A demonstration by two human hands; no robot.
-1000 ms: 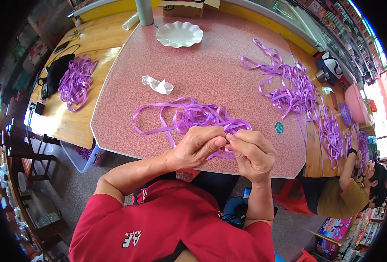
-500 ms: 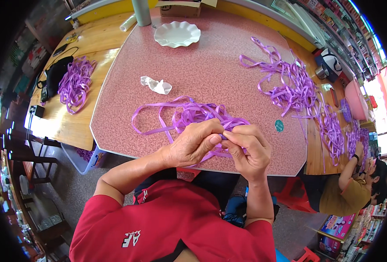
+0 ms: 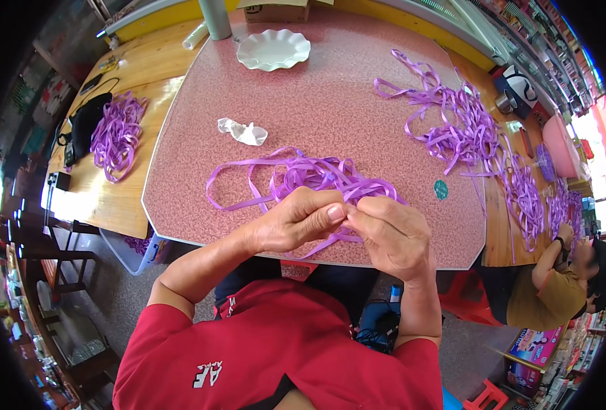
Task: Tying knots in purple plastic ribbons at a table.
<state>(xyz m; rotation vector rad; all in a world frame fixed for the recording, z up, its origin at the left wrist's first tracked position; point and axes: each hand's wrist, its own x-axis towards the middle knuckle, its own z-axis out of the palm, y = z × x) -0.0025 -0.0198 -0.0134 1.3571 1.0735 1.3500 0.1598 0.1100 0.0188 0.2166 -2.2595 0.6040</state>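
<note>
A pink speckled table (image 3: pixel 330 102) is carrying a loose tangle of purple ribbon (image 3: pixel 310 176) near its front edge, a crumpled white piece (image 3: pixel 243 131) behind that, and a white wavy-rimmed plate (image 3: pixel 273 50) toward the far side. A second ribbon heap (image 3: pixel 456 130) is lying across its right side, near a green sticker (image 3: pixel 441 189). On the left, a wooden table (image 3: pixel 128 199) is holding another ribbon heap (image 3: pixel 118 137) beside a black item (image 3: pixel 86 126).

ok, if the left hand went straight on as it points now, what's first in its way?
Most likely the right hand, whose fingertips look to meet those of the left hand; whether they truly touch is hard to tell.
</note>
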